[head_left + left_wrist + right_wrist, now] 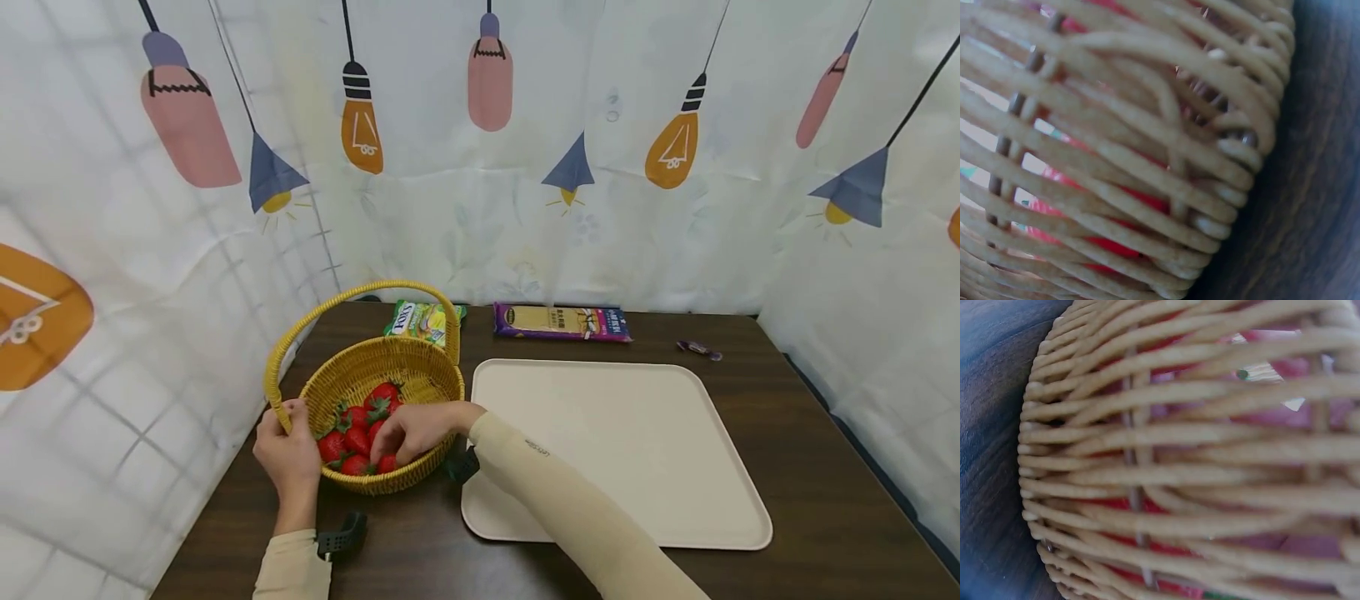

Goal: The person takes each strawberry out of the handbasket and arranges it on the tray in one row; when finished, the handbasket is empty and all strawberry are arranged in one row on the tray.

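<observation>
A yellow wicker basket (408, 354) with a tall arched handle holds several red strawberries (357, 440). At the basket's left side, my left hand (288, 450) grips the handle (277, 379) low down, near the rim. My right hand (420, 429) reaches over the right rim into the basket. Its curled fingers pinch a strawberry (387, 463) near the front wall, and their tips are partly hidden among the fruit. Both wrist views are filled by the woven wall (1116, 150) of the basket, with red fruit showing through the gaps.
A large cream tray (622, 450) lies right of the basket, under my right forearm. Behind stand a green snack bag (420, 321), a purple noodle packet (562, 322) and a small purple-wrapped item (699, 349). A printed curtain (480, 208) borders the dark wooden table (810, 500).
</observation>
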The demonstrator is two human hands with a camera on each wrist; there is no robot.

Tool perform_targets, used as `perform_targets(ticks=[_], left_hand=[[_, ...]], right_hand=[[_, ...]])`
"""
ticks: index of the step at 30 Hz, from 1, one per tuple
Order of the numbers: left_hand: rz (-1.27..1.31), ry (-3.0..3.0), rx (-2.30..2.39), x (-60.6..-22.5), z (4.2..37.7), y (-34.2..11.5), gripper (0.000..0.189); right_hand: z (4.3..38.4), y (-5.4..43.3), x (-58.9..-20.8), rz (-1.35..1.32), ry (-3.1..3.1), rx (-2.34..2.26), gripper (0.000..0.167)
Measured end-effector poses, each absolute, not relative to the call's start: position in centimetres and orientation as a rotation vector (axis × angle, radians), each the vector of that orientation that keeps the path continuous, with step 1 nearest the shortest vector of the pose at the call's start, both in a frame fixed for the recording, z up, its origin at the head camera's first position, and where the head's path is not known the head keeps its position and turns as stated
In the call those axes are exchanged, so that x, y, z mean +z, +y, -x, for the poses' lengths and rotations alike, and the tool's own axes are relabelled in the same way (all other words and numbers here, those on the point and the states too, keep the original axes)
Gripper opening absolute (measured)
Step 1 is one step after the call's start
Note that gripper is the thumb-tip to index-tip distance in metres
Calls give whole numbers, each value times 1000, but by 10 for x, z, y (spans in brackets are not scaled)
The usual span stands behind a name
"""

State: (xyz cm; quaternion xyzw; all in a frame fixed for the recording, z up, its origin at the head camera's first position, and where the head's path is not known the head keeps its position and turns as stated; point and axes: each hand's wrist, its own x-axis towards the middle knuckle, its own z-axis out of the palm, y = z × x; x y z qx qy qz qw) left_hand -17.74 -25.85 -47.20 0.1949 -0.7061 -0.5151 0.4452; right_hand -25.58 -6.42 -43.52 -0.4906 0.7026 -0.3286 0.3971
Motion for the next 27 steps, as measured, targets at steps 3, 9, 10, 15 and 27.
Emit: perform_targets(ticks=[3,9,10,15,27], left_hand=[[-485,-1769,-1334,-473,178,-258,27],[-516,-1771,-1353,-473,178,-260,26],[-520,-1775,-1352,-473,179,-260,26],[-545,-1808,-1390,-472,180,-261,29],[-582,-1909,-1297,-468,188,-264,26]], right_hand=[[253,-56,-431,1250,1854,-918,30],[248,-39,-425,1226,1924,-1155,30],[247,-36,-425,1210,1923,-1211,30],[243,-19,-428,998,1850,-1570,28],[232,30,-440,690,1892,-1828,34]])
